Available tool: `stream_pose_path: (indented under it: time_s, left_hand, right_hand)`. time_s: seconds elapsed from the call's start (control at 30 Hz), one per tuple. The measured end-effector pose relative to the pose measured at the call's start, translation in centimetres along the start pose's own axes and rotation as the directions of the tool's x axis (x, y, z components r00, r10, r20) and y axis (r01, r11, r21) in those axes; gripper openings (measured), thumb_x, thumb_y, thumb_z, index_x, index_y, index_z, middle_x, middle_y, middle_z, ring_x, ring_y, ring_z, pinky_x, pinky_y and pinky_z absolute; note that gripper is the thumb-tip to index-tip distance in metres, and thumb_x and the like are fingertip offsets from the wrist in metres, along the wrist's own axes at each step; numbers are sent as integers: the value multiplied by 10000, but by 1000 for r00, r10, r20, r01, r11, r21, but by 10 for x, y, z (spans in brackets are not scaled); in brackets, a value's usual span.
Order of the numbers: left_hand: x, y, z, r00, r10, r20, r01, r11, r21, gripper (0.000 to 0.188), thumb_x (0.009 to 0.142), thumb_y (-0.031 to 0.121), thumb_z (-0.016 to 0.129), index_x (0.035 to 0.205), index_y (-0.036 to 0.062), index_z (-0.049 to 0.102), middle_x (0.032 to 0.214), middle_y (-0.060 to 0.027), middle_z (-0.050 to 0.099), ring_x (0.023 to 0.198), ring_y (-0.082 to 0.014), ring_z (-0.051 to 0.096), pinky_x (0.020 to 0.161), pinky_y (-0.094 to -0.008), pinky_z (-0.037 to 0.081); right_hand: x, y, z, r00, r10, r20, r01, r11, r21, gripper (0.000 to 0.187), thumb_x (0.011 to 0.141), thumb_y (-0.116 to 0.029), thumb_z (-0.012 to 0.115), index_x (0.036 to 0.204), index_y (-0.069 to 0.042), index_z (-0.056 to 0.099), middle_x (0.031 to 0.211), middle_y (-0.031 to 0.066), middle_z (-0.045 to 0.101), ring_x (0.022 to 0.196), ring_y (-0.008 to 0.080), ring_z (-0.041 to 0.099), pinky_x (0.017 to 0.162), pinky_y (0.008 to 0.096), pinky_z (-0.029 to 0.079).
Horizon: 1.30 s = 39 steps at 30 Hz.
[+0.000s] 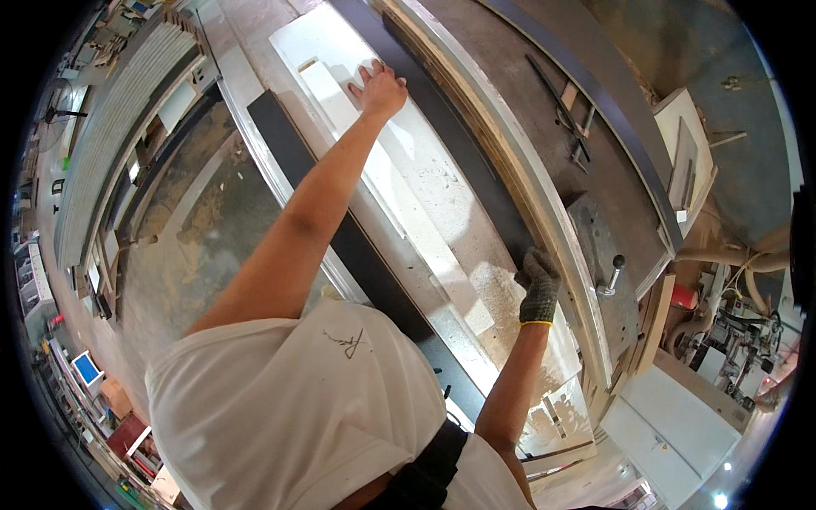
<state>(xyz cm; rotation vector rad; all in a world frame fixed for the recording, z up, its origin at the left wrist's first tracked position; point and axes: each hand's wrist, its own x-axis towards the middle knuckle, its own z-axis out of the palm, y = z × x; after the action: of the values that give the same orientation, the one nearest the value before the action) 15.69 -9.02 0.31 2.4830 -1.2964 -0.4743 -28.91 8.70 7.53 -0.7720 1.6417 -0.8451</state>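
My bare left hand (380, 89) reaches far forward, its fingers spread flat on a long white board (310, 38). A narrower white strip (408, 200) lies lengthwise next to it. My right hand (540, 287) wears a dark grey knit glove with a yellow cuff. Nearer to me, its bent fingers grip the edge of a long dark board (476, 161), close against a wooden-edged rail (518, 191). The glove and rail partly hide the fingertips. Pale dust covers the work surface (501, 293) beside the glove.
Another dark strip (285, 132) lies along the left side of the bench. Beyond the rail are a black clamp (565, 119) and a metal lever with a dark knob (614, 276). Stacked panels (127, 110) stand at the left, a white cabinet (671, 433) at the lower right.
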Motion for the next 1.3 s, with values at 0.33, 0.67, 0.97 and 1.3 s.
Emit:
stream_pose_path:
  time_s: [0.33, 0.67, 0.97, 1.3]
  left_hand:
    - [1, 1, 6, 1000, -15, -19, 15, 1000, -8, 611, 990, 341, 551, 1510, 42, 434, 1672, -133, 221, 1534, -446, 135, 1149, -748, 168]
    - [0, -4, 6, 999, 9, -45, -11, 999, -43, 606, 991, 326, 534, 1497, 5, 443, 1665, -143, 231, 1527, -457, 145, 1151, -756, 126]
    - [1, -3, 3, 999, 14, -40, -18, 996, -84, 590, 982, 307, 552, 1480, 3, 468, 1656, -147, 259, 1524, -464, 151, 1144, -767, 114]
    - [2, -3, 6, 996, -1, -87, -4, 998, -62, 559, 989, 317, 555, 1470, 40, 486, 1644, -114, 295, 1510, -452, 211, 1118, -778, 194]
  right_hand:
    - [13, -5, 16, 960, 187, -210, -159, 977, 142, 370, 854, -268, 763, 1185, -127, 677, 982, 31, 673, 849, 198, 620, 668, 412, 517]
    - [21, -5, 18, 954, 214, -209, -178, 968, 176, 337, 844, -291, 779, 1141, -159, 691, 996, 11, 697, 849, 199, 624, 671, 425, 500]
    - [14, -11, 17, 964, 174, -201, -147, 979, 142, 368, 839, -293, 783, 1168, -159, 691, 1031, 7, 693, 894, 195, 624, 719, 437, 507]
    - [3, -20, 15, 969, 109, -220, -82, 988, 130, 298, 873, -308, 752, 1109, -135, 696, 886, -8, 660, 772, 160, 609, 683, 365, 513]
